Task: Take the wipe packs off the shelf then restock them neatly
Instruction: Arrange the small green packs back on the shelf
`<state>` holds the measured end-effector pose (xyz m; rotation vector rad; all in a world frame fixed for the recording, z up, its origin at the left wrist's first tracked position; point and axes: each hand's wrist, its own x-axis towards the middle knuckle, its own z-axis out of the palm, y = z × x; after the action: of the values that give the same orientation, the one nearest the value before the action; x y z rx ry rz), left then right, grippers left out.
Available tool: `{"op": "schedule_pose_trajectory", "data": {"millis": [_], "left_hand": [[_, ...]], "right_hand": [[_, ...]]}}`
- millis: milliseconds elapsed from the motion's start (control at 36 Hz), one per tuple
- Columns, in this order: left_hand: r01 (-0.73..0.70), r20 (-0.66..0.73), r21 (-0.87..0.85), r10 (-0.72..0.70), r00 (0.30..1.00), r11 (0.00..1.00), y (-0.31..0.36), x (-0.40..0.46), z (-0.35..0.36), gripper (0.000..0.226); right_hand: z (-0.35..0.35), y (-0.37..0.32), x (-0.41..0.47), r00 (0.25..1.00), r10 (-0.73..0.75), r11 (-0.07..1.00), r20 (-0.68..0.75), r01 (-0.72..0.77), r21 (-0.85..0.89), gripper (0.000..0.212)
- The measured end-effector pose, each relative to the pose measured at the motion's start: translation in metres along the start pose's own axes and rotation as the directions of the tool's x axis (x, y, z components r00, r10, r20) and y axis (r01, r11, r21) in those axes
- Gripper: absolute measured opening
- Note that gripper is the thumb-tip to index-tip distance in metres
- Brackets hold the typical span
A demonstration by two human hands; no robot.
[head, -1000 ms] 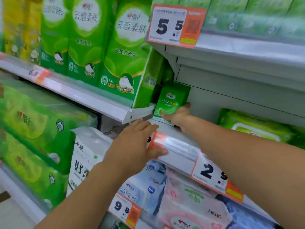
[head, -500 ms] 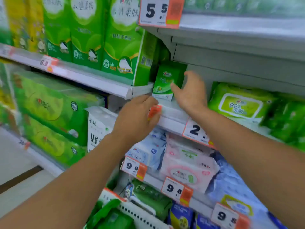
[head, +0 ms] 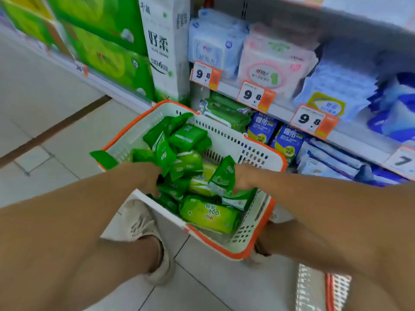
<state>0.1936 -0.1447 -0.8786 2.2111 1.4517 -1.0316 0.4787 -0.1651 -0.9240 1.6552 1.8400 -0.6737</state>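
Hands (head: pixel 241 178) among basket's (head: pixel 226 140) wipe packs (head: pixel 188 138)

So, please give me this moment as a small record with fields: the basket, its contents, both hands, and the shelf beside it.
basket: white basket with orange rim, on the tiled floor
contents: many green wipe packs in a loose heap, one larger pack at the near end
left hand: left hand reaching into the heap; grip hidden
right hand: right hand reaching in, beside a green pack; grip unclear
shelf: price tags reading 9.8, pale blue and pink packs above
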Motion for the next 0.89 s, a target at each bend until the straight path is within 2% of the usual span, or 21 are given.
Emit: {"op": "schedule_pose_trajectory", "data": {"millis": [83, 194, 250, 333, 389, 417, 472, 528, 556, 611, 639, 667, 722, 778, 833, 861, 889], "left_hand": [[0.049, -0.018, -0.084, -0.050, 0.999, 0.995, -0.003, 0.001, 0.027, 0.069], [0.053, -0.024, -0.172, -0.058, 0.998, 0.984, 0.004, 0.014, 0.041, 0.066], [0.019, -0.035, -0.207, -0.027, 0.999, 0.978, 0.009, 0.024, 0.044, 0.061], [-0.056, -0.087, -0.229, 0.037, 0.996, 0.972, 0.018, 0.037, 0.043, 0.051], [-0.098, -0.139, -0.262, 0.063, 0.988, 0.960, 0.027, 0.045, 0.038, 0.050], [-0.112, -0.147, -0.293, 0.071, 0.987, 0.949, 0.033, 0.050, 0.034, 0.051], [-0.111, -0.101, -0.418, 0.075, 0.992, 0.902, 0.044, 0.057, 0.024, 0.051], [-0.112, -0.044, -0.551, 0.105, 0.994, 0.827, 0.055, 0.063, 0.015, 0.055], [-0.117, -0.028, -0.607, 0.126, 0.992, 0.786, 0.060, 0.065, 0.010, 0.064], [-0.127, -0.030, -0.715, 0.151, 0.988, 0.688, 0.069, 0.063, 0.002, 0.089], [-0.129, -0.041, -0.776, 0.155, 0.987, 0.618, 0.072, 0.063, -0.001, 0.089], [-0.136, -0.061, -0.838, 0.157, 0.986, 0.529, 0.075, 0.064, -0.003, 0.078], [-0.141, -0.103, -0.925, 0.124, 0.987, 0.353, 0.079, 0.067, -0.007, 0.055], [-0.140, -0.137, -0.953, 0.028, 0.990, 0.270, 0.081, 0.068, -0.010, 0.052], [-0.139, -0.166, -0.955, -0.083, 0.983, 0.261, 0.078, 0.072, -0.008, 0.052], [-0.131, -0.169, -0.958, -0.132, 0.977, 0.254, 0.075, 0.072, -0.007, 0.050], [-0.130, -0.176, -0.961, -0.177, 0.968, 0.244, 0.072, 0.070, -0.007, 0.048]], "right_hand": [[0.030, -0.005, 0.003, 0.993, 0.111, 0.993, -0.033, -0.110, 0.043, 0.099], [0.054, -0.010, 0.017, 0.959, 0.278, 0.957, 0.058, -0.281, 0.067, 0.140], [0.053, -0.004, 0.029, 0.937, 0.333, 0.938, 0.107, -0.341, 0.069, 0.154], [0.039, 0.014, 0.039, 0.943, 0.306, 0.950, 0.134, -0.312, 0.029, 0.166], [0.034, 0.025, 0.044, 0.953, 0.269, 0.960, 0.139, -0.277, 0.040, 0.163], [0.034, 0.027, 0.044, 0.957, 0.255, 0.960, 0.135, -0.267, 0.079, 0.154], [0.032, 0.028, 0.044, 0.969, 0.224, 0.926, 0.101, -0.244, 0.287, 0.121], [0.028, 0.026, 0.044, 0.976, 0.190, 0.802, 0.103, -0.214, 0.557, 0.096], [0.024, 0.025, 0.044, 0.981, 0.126, 0.682, 0.146, -0.193, 0.706, 0.089], [0.015, 0.019, 0.041, 0.979, -0.078, 0.331, 0.187, -0.152, 0.931, 0.070], [0.007, 0.013, 0.037, 0.969, -0.190, 0.150, 0.160, -0.132, 0.980, 0.056], [-0.001, 0.007, 0.036, 0.958, -0.265, -0.001, 0.111, -0.115, 0.993, 0.046], [-0.015, -0.006, 0.035, 0.971, -0.237, -0.175, 0.033, -0.076, 0.982, 0.050], [-0.015, -0.010, 0.049, 0.998, -0.013, -0.163, 0.055, -0.057, 0.985, 0.068], [-0.003, -0.011, 0.065, 0.955, 0.265, -0.038, 0.132, -0.126, 0.991, 0.084], [0.006, -0.012, 0.071, 0.927, 0.333, 0.045, 0.175, -0.201, 0.978, 0.092], [0.015, -0.013, 0.078, 0.918, 0.336, 0.086, 0.212, -0.254, 0.963, 0.100]]}}
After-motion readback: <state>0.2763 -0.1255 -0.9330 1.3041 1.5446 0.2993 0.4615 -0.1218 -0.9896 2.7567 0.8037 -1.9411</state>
